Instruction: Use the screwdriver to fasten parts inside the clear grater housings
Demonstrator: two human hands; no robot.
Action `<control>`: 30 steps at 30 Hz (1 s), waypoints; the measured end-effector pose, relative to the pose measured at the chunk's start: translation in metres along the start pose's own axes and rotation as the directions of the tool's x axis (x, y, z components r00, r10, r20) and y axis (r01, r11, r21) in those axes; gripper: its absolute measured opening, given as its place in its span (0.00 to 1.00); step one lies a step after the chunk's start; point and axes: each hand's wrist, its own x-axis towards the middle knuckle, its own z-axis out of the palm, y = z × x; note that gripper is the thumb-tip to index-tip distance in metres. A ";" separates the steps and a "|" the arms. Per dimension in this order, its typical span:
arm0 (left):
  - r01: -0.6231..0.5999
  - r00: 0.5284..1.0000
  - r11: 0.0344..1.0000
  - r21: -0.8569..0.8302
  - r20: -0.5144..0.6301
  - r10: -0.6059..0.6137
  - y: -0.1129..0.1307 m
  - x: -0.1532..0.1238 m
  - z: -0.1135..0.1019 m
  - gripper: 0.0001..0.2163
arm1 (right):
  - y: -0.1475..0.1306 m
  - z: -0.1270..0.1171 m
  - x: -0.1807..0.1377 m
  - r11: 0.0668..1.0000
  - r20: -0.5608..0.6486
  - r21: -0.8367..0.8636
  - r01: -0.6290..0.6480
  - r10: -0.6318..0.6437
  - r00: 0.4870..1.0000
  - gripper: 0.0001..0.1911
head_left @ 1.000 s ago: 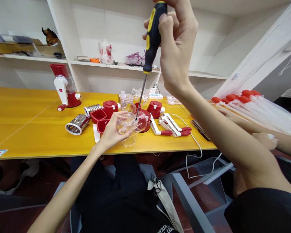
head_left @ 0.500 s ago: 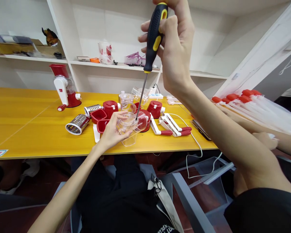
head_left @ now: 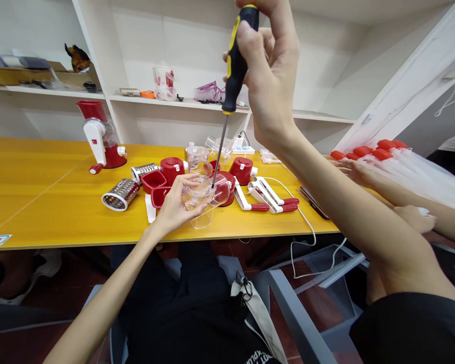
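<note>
My right hand (head_left: pixel 269 71) is closed around the black and yellow handle of a screwdriver (head_left: pixel 235 65), held nearly upright with a slight tilt. Its shaft runs down so that the tip meets the rim of a clear plastic grater housing (head_left: pixel 202 218). Fingers and thumb of my left hand (head_left: pixel 178 202) grip that housing from the left, at the table's front edge. Behind and beside it are red bases (head_left: pixel 243 171), red hoppers (head_left: pixel 153 180) and white crank handles with red grips (head_left: pixel 267 196). Metal grater drums (head_left: pixel 121 194) lie to the left.
An assembled rotary grater (head_left: pixel 100 136) stands at the back left of the yellow table (head_left: pixel 53 217). More clear housings (head_left: pixel 197 154) and a power strip (head_left: pixel 243 150) are behind. A white cable (head_left: pixel 307 222) hangs over the edge. At right, another person's arms (head_left: pixel 394 194) reach near red-topped bagged items (head_left: pixel 381 151).
The screwdriver handle has turned within my right hand, and my thumb now lies across its front. My left hand and the clear housing stay in place.
</note>
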 end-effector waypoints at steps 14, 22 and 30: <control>0.004 1.000 1.000 -0.013 0.011 -0.003 -0.001 0.000 -0.001 0.20 | 0.015 -0.010 0.000 0.996 -0.004 0.087 -0.014 0.015 1.000 0.15; -0.005 1.000 1.000 -0.006 0.000 0.005 0.000 0.000 0.000 0.20 | 0.017 -0.012 0.000 0.989 -0.060 0.143 0.030 -0.022 0.998 0.14; 0.010 1.000 1.000 -0.007 0.002 -0.010 0.000 0.000 -0.001 0.20 | 0.024 -0.014 0.003 0.979 -0.073 0.188 0.083 -0.070 0.995 0.16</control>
